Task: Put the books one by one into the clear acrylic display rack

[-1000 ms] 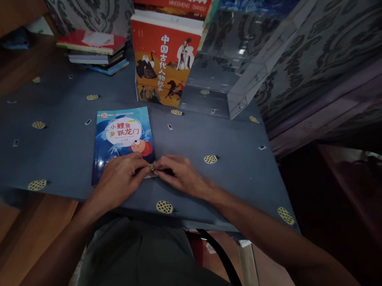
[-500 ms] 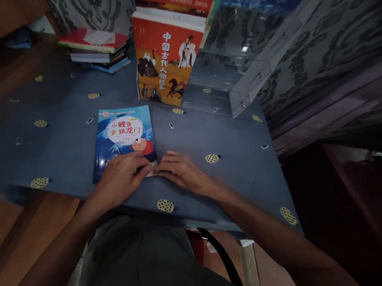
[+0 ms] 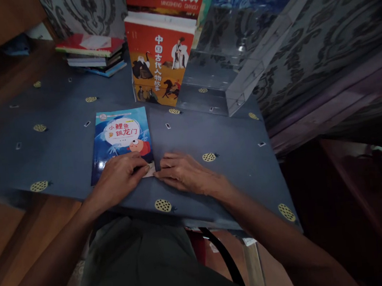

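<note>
A blue paperback picture book (image 3: 123,127) with a red cartoon fish on its cover lies flat near the table's front edge. Over its lower part rests my left hand (image 3: 121,175), thumb and forefinger pinched at the cover's lower right corner. That corner is raised a little, and a pale page (image 3: 150,170) shows beneath. From the right, my right hand (image 3: 183,173) meets the same corner, its fingers closed and its thumb tip at the page's edge. How much paper lies between the right fingertips is hard to see.
Behind the book, a red and orange book (image 3: 162,59) stands upright in a clear acrylic rack (image 3: 240,90). Back left is a stack of books (image 3: 95,57). Blue cloth with pineapple prints covers the table (image 3: 197,133). A patterned curtain (image 3: 304,53) hangs at the right.
My right hand has drawn slightly away from my left, showing more of the pale page between them. The left hand keeps its pinch at the corner. The whole view has shifted a little.
</note>
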A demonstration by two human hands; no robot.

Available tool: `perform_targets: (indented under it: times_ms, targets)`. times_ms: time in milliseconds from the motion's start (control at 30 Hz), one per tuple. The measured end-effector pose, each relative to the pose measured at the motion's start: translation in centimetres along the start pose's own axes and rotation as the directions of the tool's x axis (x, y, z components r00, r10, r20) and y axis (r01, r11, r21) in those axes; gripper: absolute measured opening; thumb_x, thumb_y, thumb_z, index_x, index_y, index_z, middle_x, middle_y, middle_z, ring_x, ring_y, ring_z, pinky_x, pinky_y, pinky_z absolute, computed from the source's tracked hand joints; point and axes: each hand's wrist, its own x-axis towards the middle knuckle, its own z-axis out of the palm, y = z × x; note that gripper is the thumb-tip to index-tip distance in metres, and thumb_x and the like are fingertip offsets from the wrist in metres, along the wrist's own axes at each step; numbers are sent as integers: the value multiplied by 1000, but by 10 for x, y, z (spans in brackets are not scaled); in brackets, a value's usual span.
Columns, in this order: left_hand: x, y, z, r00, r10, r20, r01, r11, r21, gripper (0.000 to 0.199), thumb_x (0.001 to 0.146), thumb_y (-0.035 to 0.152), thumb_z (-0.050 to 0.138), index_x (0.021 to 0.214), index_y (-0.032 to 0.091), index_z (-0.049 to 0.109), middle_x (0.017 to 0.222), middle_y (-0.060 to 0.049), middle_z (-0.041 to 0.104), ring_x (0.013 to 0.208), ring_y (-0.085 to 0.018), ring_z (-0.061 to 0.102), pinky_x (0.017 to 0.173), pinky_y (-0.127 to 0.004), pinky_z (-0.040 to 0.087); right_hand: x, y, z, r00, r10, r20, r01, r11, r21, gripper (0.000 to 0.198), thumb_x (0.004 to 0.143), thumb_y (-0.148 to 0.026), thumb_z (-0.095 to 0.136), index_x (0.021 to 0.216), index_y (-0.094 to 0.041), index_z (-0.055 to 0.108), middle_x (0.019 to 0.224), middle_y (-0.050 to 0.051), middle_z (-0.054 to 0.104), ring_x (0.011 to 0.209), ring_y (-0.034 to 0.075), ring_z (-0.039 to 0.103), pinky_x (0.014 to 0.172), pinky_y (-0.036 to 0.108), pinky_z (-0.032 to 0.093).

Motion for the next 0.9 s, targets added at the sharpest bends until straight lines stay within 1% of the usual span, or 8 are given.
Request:
perform_targets:
  times_ms: [100, 267, 400, 567, 633, 733, 833, 900]
  targets:
    - [1, 1, -1, 1000, -6, 9, 6, 1000, 5, 24, 94, 25, 52, 85, 20, 73, 88, -3, 72, 85, -19, 66, 79, -32, 47, -2, -5, -6, 997, 41, 62, -39, 999, -28, 20, 100, -21, 55, 105, -19, 74, 86, 5, 70, 87, 20, 58, 88, 36, 42]
    - [3, -1, -2, 1000, 17, 17, -17, 1000, 4, 26, 94, 26, 50, 85, 21, 74, 85, -3, 72, 82, -19, 65, 82, -33, 48, -3, -9, -12, 985, 94, 143, -89, 995, -39, 20, 100, -21, 56, 107, -19, 75, 85, 6, 74, 82, 19, 64, 90, 36, 42]
    - [3, -2, 0, 1000, 18, 19, -18, 1000, 0, 28, 94, 27, 49, 84, 20, 74, 87, -5, 71, 80, -19, 65, 76, -32, 46, -1, -8, -12, 982, 106, 155, -100, 994, -48, 21, 101, -22, 55, 107, -20, 75, 84, 5, 75, 78, 18, 65, 87, 35, 42]
    - [1, 0, 1, 1000, 29, 0, -29, 999, 23, 28, 95, 28, 49, 86, 19, 74, 88, -4, 72, 81, -18, 65, 76, -32, 46, -1, -7, -10, 984, 95, 147, -88, 995, -55, 19, 99, -22, 57, 107, -21, 75, 81, 4, 74, 76, 17, 64, 84, 34, 42]
    - [-1, 3, 2, 1000, 26, -7, -26, 998, 62, 29, 97, 27, 48, 87, 20, 74, 89, -4, 72, 83, -19, 66, 75, -31, 46, -2, -6, -9, 987, 88, 133, -81, 995, -58, 19, 99, -22, 58, 107, -21, 75, 80, 4, 74, 75, 17, 64, 83, 33, 42]
    - [-5, 12, 6, 999, 20, -51, -11, 983, 181, 30, 99, 26, 48, 86, 19, 74, 89, -4, 72, 85, -20, 67, 70, -31, 46, -4, -6, -10, 989, 87, 120, -79, 994, -71, 19, 99, -23, 59, 108, -22, 75, 79, 3, 73, 74, 16, 63, 81, 33, 43]
    - [-11, 21, 14, 994, 54, -99, -18, 944, 331, 30, 101, 28, 50, 86, 19, 74, 90, -6, 70, 86, -23, 66, 66, -32, 46, -4, -7, -11, 989, 91, 120, -82, 993, -80, 19, 99, -23, 59, 108, -23, 75, 79, 2, 72, 73, 16, 63, 82, 32, 44]
    - [-15, 26, 19, 992, 76, -104, -25, 906, 422, 27, 101, 28, 51, 89, 19, 74, 90, -8, 70, 86, -25, 65, 63, -33, 46, -4, -7, -12, 989, 89, 117, -81, 994, -76, 19, 99, -24, 58, 109, -23, 75, 79, 2, 72, 74, 16, 64, 85, 33, 44]
